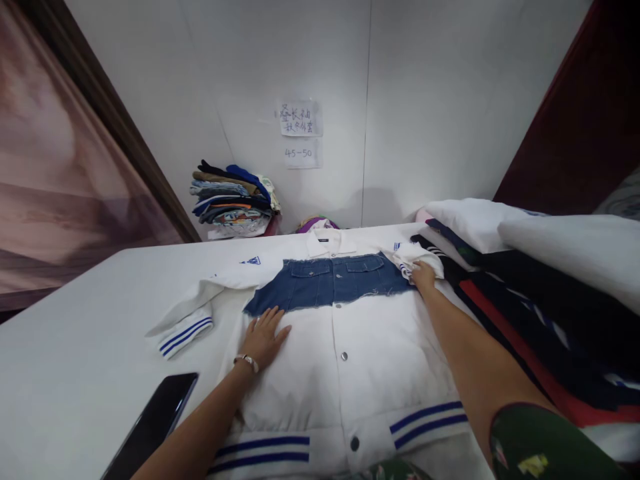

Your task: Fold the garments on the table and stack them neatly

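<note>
A white jacket (300, 367) with a blue denim band across the chest and blue-striped hem lies front up on the table, its collar away from me. My left hand (264, 339) rests flat on the jacket's left side, just below the denim, fingers spread and holding nothing. At the right shoulder, my right hand (424, 277) is closed on the sleeve (407, 253), which is bunched and folded inward; its fingertips are partly hidden in the cloth. The other sleeve (185, 327) stretches out to the left, bent, with its striped cuff toward me.
A dark phone (155, 420) lies left of the jacket on the white table (65, 333). Folded clothes (233, 200) are stacked at the back left. A heap of garments (550, 300) crowds the right side. Handwritten paper signs (301, 120) hang on the wall.
</note>
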Demonstrator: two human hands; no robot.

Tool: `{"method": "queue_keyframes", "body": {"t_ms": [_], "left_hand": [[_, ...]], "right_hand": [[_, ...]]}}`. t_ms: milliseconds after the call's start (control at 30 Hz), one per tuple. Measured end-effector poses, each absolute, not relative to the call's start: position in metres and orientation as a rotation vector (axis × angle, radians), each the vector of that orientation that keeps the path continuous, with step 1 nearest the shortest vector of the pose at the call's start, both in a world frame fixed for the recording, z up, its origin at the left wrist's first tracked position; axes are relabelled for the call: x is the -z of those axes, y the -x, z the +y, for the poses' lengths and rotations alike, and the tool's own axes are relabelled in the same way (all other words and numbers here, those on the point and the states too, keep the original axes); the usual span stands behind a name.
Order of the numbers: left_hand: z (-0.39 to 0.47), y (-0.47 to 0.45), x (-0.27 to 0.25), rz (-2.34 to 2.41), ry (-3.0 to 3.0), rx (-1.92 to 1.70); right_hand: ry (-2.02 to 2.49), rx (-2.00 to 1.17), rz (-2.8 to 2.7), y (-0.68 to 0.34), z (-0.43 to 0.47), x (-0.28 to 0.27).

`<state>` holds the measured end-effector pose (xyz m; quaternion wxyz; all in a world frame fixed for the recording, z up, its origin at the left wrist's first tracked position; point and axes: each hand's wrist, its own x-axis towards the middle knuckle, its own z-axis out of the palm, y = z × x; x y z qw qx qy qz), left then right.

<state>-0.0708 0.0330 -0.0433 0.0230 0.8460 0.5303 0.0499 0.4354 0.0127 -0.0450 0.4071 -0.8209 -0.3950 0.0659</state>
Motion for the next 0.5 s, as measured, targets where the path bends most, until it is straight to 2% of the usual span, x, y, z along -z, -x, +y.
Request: {"method": "queue_keyframes", "body": {"t_ms": [500], "left_hand": [[0.012, 0.07, 0.044, 1.721, -2.543, -0.174]], "right_hand": [[1.967, -0.269, -1.063, -0.42, -0.044, 0.056]]}}
